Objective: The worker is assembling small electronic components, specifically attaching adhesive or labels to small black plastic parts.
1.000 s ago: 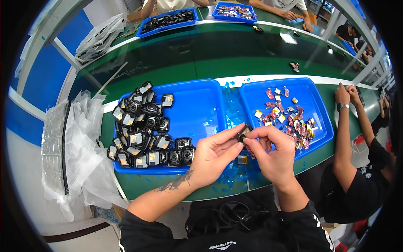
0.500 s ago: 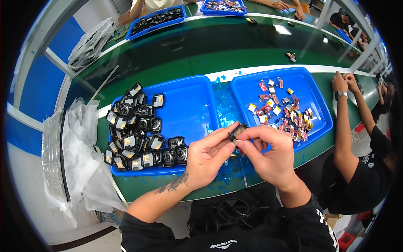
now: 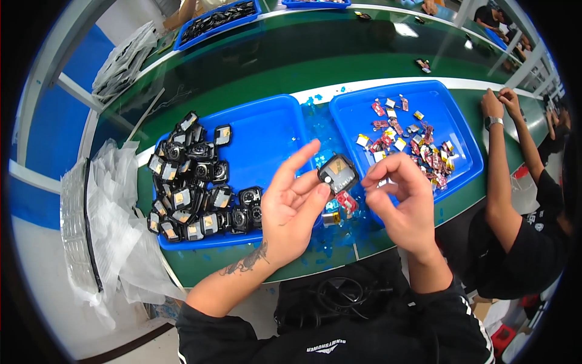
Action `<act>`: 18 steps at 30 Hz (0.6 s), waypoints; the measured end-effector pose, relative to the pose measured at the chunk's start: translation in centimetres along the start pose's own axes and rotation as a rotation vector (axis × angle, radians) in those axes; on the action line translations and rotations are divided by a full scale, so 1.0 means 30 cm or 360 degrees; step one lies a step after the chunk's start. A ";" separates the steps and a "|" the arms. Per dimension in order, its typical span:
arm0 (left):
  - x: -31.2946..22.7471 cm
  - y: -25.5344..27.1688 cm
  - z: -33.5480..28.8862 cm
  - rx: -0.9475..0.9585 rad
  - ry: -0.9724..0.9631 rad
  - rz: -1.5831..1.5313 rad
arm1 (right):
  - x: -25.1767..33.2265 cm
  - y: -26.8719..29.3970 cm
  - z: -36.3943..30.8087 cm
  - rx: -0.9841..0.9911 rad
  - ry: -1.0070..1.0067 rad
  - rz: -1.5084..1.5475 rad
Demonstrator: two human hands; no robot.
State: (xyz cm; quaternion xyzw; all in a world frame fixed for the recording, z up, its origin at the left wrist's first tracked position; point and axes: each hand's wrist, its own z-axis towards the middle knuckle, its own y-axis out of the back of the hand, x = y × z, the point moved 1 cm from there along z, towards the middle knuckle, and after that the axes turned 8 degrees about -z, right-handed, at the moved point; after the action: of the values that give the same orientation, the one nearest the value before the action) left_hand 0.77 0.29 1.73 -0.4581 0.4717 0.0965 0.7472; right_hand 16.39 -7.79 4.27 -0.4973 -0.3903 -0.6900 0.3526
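Note:
My left hand [image 3: 294, 206] holds a black square watch case [image 3: 338, 174] by its edge, between thumb and fingers, with the index finger raised. A grey and tan panel shows on the case's upturned face, with a small white round spot near the thumb. Just right of the case is my right hand [image 3: 403, 197], thumb and fingers curled in a pinch. A small pale bit seems to show at its fingertips, too small to name. Below the case, a small red circuit board [image 3: 346, 202] and a yellow-and-silver piece [image 3: 331, 218] lie between the trays.
The left blue tray [image 3: 285, 115] holds piled watch cases [image 3: 182, 197]; the right blue tray [image 3: 433, 91] holds loose red boards and small cells. Blue film scraps [image 3: 321, 130] litter the green bench between them. A co-worker's forearms [image 3: 496, 164] rest at the right.
The watch case has turned from edge-on to face up in my left hand. My right hand has come off it to the right. The red board below has come into view.

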 end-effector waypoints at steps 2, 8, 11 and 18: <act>0.008 0.007 0.004 0.0001 -0.0064 0.0084 | 0.001 0.002 -0.030 0.0139 -0.0035 -0.0010; -0.037 0.025 0.015 0.0446 -0.0428 0.1060 | -0.005 0.012 -0.036 0.0247 -0.0105 0.0143; -0.042 0.029 0.020 0.0588 -0.0510 0.1328 | -0.020 0.034 -0.035 0.0353 -0.0170 0.0339; -0.031 0.017 0.021 0.0618 -0.0819 0.1647 | -0.024 0.031 -0.044 0.0322 -0.0193 0.0316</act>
State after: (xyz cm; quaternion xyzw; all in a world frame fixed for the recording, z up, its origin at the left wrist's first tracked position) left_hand 0.36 1.34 2.25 0.0131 0.4464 0.4669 0.7633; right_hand 16.84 -9.31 3.50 -0.5362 -0.4273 -0.5775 0.4433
